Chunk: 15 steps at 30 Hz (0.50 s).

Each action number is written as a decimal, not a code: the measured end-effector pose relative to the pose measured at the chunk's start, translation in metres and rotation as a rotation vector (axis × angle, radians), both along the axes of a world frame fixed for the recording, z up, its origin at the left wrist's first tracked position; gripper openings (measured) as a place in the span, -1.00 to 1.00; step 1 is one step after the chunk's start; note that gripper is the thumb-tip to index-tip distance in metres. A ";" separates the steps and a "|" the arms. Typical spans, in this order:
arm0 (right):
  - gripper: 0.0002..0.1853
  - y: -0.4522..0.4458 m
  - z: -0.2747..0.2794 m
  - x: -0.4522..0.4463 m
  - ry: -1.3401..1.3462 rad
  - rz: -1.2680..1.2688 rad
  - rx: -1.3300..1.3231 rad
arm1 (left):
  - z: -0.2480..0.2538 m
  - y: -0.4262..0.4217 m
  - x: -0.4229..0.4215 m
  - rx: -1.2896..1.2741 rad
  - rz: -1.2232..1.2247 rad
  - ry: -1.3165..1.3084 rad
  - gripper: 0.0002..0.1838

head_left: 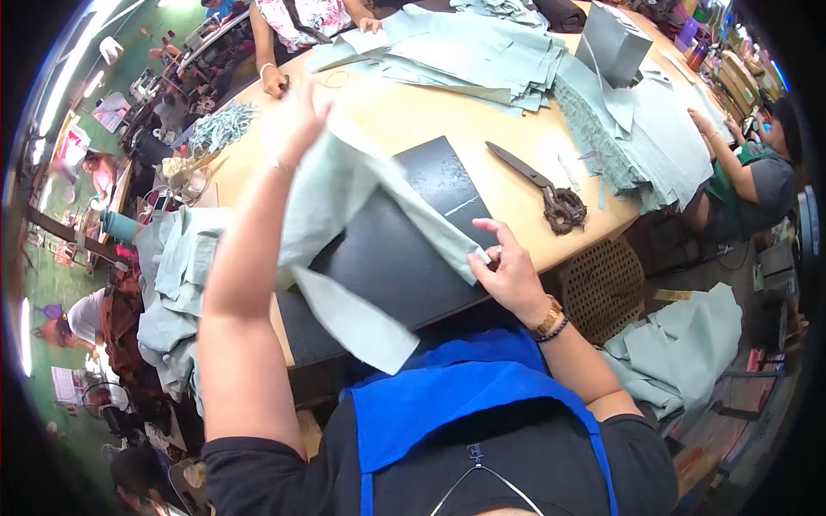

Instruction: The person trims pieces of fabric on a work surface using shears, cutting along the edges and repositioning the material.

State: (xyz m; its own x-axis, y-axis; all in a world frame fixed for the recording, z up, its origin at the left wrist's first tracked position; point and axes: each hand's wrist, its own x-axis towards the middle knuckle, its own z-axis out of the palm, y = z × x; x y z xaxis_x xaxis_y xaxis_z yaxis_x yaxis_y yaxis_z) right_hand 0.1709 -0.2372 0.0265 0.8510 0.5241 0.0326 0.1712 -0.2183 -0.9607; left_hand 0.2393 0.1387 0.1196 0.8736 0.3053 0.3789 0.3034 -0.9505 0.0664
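A pale green fabric piece (331, 193) stretches between my two hands over a black board (443, 176). My left hand (297, 125) is raised at the fabric's upper end, its fingers blurred; the cloth hangs down from it. My right hand (508, 275) pinches the strip's lower corner between thumb and finger, the other fingers curled. Below the raised cloth, a narrow tapered end (357, 322) hangs past the board's near edge. Large dark scissors (538, 185) with wrapped handles lie on the table, beyond my right hand.
Stacked green fabric (465, 56) covers the table's far side, with a grey box-shaped block (615, 43) at the right. More cloth hangs at the left edge (176, 284) and lies at lower right (684, 344). Co-workers sit across (301, 21) and at right (757, 176).
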 end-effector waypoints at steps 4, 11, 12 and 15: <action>-0.51 -0.031 -0.005 0.001 0.006 0.031 -0.126 | -0.113 -0.026 -0.080 -0.180 0.305 0.340 -0.23; -0.60 -0.047 -0.022 0.035 0.497 -0.075 0.252 | -0.139 0.013 -0.133 -0.169 0.175 0.304 -0.24; -0.59 -0.048 -0.019 0.039 0.535 -0.105 0.254 | -0.137 0.033 -0.135 -0.139 0.135 0.314 -0.26; -0.60 -0.041 -0.008 0.036 0.526 0.005 0.112 | -0.133 0.100 -0.143 0.148 0.080 0.461 -0.32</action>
State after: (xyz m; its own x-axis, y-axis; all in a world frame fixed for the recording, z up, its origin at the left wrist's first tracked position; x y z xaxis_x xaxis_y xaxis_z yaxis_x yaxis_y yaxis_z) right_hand 0.2071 -0.2779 0.0185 0.7652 0.5459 -0.3411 -0.3385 -0.1095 -0.9346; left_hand 0.0966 0.2392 -0.0133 0.9365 0.3507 0.0024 0.3421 -0.9120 -0.2264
